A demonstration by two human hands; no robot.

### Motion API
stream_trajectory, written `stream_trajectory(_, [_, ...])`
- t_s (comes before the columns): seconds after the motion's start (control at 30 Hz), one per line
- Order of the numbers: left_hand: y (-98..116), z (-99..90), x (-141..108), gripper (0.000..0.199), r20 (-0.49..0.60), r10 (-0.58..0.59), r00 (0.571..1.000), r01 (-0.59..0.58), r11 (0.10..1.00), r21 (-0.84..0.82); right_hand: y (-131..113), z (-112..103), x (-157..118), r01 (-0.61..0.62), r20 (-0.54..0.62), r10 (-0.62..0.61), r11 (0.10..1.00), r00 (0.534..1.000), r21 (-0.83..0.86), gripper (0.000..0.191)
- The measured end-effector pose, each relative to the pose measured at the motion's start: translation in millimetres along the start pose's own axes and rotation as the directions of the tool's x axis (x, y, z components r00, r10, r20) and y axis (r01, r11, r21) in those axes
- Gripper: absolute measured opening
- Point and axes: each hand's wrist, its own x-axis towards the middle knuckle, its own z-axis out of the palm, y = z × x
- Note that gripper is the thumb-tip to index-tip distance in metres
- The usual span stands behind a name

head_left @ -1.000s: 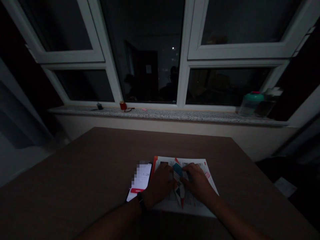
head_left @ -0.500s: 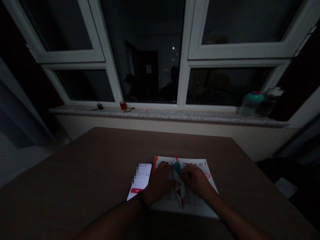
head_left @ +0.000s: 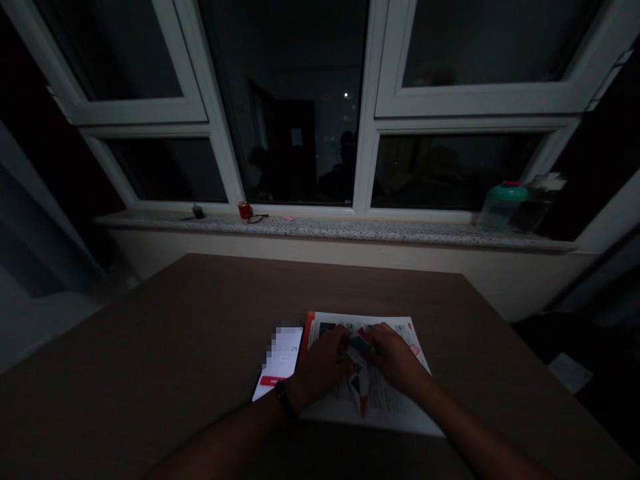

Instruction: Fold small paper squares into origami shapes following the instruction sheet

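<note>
A folded piece of printed paper (head_left: 358, 380), coloured white, teal and orange-red, is held over an open-faced printed booklet (head_left: 395, 402). Its lower end narrows to a red point toward me. My left hand (head_left: 327, 360), with a dark band on the wrist, is closed on the paper's left upper side. From the right, my right hand (head_left: 393, 353) pinches the upper part, fingers curled. The fingertips partly hide the top of the paper. Left of the booklet lies a phone (head_left: 283, 360) with a lit screen, near my left wrist.
The brown table (head_left: 200, 333) reaches toward a speckled stone windowsill (head_left: 350, 230). On the sill are a small red jar (head_left: 245, 211), a small dark bottle (head_left: 198, 211) and a clear container with a teal lid (head_left: 503, 207). Dim light covers the room.
Both hands have drawn together at the top of the folded paper. Its upper tip, which stood upright between them, is now bent down and mostly covered by fingers.
</note>
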Motion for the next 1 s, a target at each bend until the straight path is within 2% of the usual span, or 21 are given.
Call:
stream_trajectory(0.17, [-7.2,1.4,0.7,0.033,0.022,0.111,0.994,-0.112,0.990,0.083,-1.7,-5.5,-1.9,0.132,0.058,-0.133,0.991,0.989,0.008,0.016])
stream_trajectory(0.23, [-8.6,1.9,0.6,0.031,0.040,0.164,0.986,-0.168,0.977,0.131,-2.0,-7.7,-1.2,0.202,0.101,-0.201,0.979,0.974,-0.003,0.017])
stream_trajectory(0.4, [-5.7,2.1,-0.2,0.024,0.071,0.227,0.971,-0.238,0.935,0.262,-1.8,-10.9,-2.2,0.331,0.243,-0.271,0.908,0.931,-0.256,0.015])
stream_trajectory(0.5, [-3.7,0.9,-0.5,0.021,0.116,0.259,0.959,-0.283,0.906,0.315,-2.8,-14.6,-5.2,0.387,0.315,-0.284,0.857,0.906,-0.340,0.021])
stream_trajectory(0.63, [-1.9,-2.5,-1.8,0.020,0.155,0.273,0.950,-0.310,0.892,0.330,-7.8,-20.7,-9.1,0.384,0.331,-0.267,0.848,0.905,-0.366,0.019])
stream_trajectory(0.83, [-2.4,-6.5,-5.9,0.018,0.132,0.192,0.973,-0.225,0.917,0.328,-13.6,-23.6,-11.4,0.374,0.330,-0.275,0.881,0.903,-0.288,0.015])
stream_trajectory(1.0, [-3.5,-6.7,-3.1,0.016,0.103,0.112,0.988,-0.139,0.940,0.310,-17.1,-22.3,-12.6,0.255,0.244,-0.208,0.949,0.947,-0.183,0.019])
